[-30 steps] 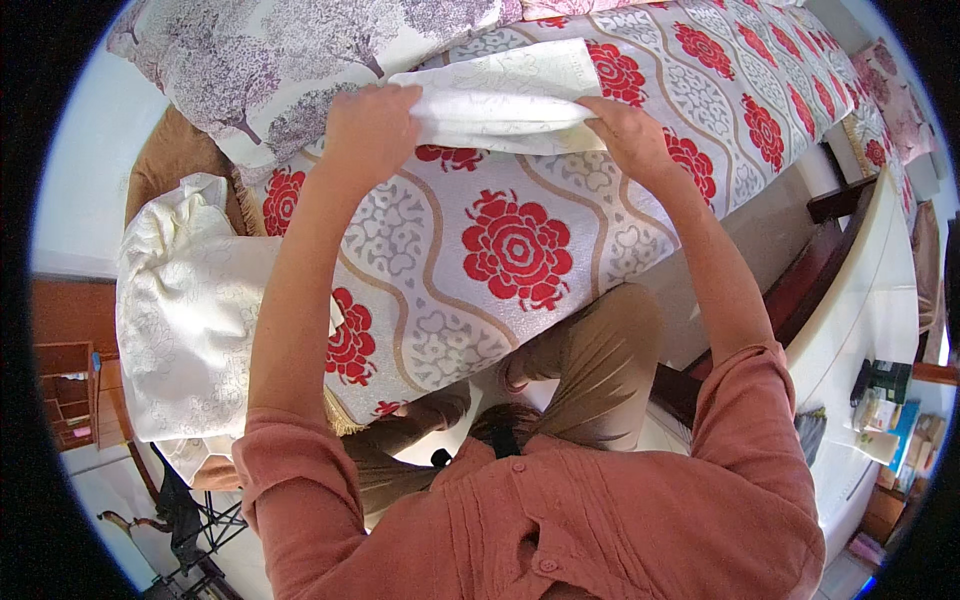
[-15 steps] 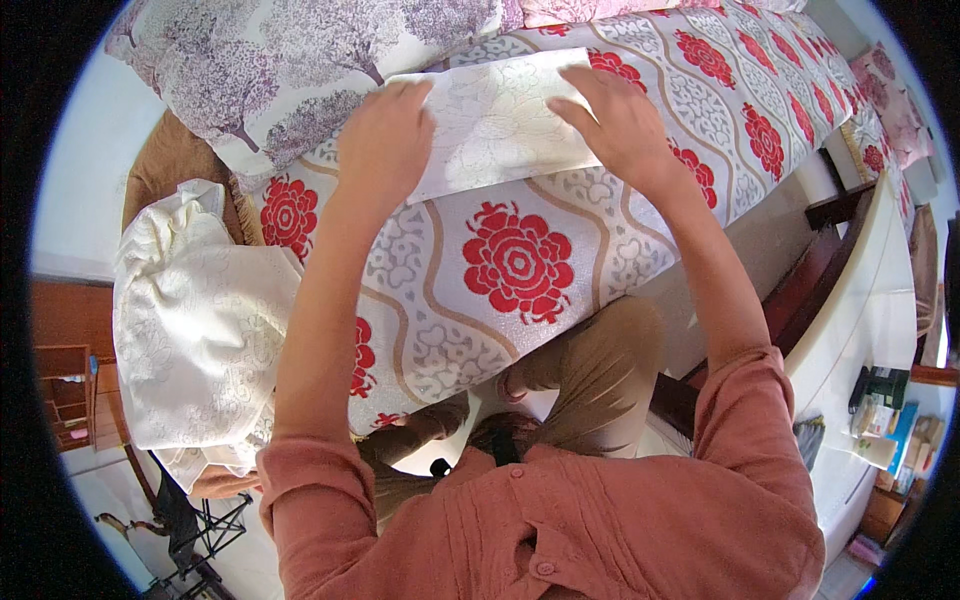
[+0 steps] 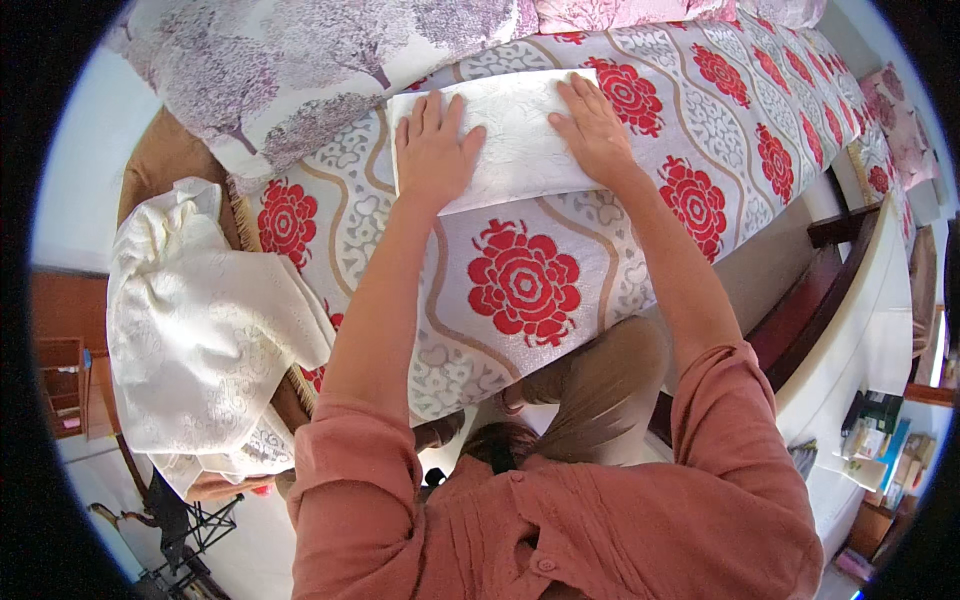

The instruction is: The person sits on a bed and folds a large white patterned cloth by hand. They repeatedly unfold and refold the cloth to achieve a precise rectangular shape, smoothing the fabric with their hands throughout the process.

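Note:
A white patterned cloth [image 3: 515, 130], folded into a flat rectangle, lies on a sofa seat cover [image 3: 525, 375] with red flowers and wavy tan lines. Flat on the cloth's left part rests my left hand [image 3: 437, 155], its fingers spread and thumb out toward the middle. My right hand [image 3: 592, 132] lies on the right end of the cloth, fingers stretched forward and thumb apart. Neither hand grips the fabric. More cream-white cloth [image 3: 205, 330] with a raised pattern hangs in loose folds over the sofa's arm, left of my left forearm.
Behind the folded cloth leans a large cushion [image 3: 290, 75] with purple trees; pink cushions [image 3: 635, 12] stand farther right. A white curved table [image 3: 835, 330] with dark wood beneath is at my right, with boxes and small items [image 3: 880, 440] beyond. A black folding frame [image 3: 200, 525] stands lower left.
Both hands have come down flat onto the folded cloth. My left hand has shifted right and its fingers have spread. The cloth looks flatter and more squared.

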